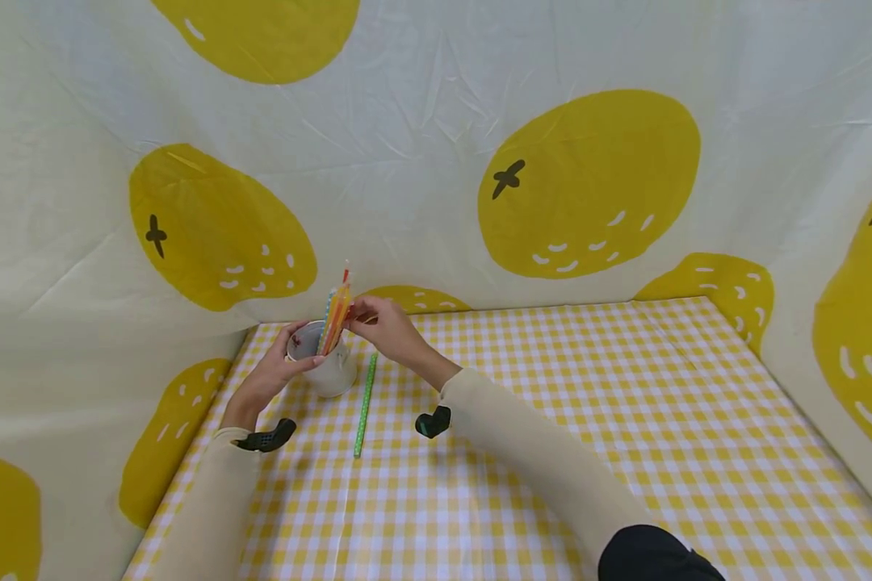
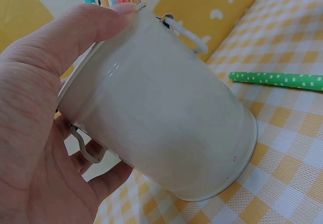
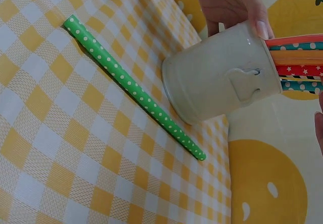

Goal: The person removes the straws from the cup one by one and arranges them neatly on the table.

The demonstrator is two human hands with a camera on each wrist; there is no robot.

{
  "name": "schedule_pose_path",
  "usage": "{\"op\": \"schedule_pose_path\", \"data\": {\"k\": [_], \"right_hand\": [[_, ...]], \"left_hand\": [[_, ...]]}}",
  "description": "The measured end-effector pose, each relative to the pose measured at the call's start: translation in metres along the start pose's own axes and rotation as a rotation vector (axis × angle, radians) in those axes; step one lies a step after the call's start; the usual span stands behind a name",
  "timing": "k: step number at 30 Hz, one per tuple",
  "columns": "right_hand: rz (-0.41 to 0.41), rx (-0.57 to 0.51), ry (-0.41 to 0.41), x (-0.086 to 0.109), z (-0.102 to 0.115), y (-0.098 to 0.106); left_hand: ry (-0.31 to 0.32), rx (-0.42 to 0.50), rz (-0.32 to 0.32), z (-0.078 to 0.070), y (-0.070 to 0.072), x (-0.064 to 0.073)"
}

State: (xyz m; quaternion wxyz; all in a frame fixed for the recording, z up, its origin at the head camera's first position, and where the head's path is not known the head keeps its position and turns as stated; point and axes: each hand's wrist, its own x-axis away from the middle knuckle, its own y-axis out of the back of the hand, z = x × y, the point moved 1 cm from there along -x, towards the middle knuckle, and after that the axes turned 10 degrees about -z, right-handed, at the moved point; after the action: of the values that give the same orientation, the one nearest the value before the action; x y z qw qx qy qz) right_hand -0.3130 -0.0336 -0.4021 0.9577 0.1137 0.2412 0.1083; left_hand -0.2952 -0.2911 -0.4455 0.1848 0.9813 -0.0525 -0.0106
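A small off-white metal bucket with wire handle loops stands at the back left of the table. My left hand grips its rim, thumb over the near edge and fingers round the far side. A bundle of colourful straws, in orange, coral, red with stars and blue with dots, rises out of the bucket. My right hand pinches at the bundle's right side, above the rim. Only its fingertips show at the edge of the right wrist view. A green straw with white dots lies on the cloth beside the bucket.
A yellow and white checked tablecloth covers the table. Behind and to the left hangs a pale curtain printed with large yellow fruit, close to the table's back edge and the bucket.
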Motion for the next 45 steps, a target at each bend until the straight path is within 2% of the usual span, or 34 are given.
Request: {"op": "schedule_pose_path", "data": {"k": [25,45], "right_hand": [[-0.161,-0.018,0.049,-0.007,0.012,0.028],[-0.28,-0.081,0.111,-0.008,0.019,0.058]], "left_hand": [[0.004,-0.014,0.005,0.003,0.002,-0.004],[0.005,-0.034,0.019,0.002,0.003,-0.001]]}}
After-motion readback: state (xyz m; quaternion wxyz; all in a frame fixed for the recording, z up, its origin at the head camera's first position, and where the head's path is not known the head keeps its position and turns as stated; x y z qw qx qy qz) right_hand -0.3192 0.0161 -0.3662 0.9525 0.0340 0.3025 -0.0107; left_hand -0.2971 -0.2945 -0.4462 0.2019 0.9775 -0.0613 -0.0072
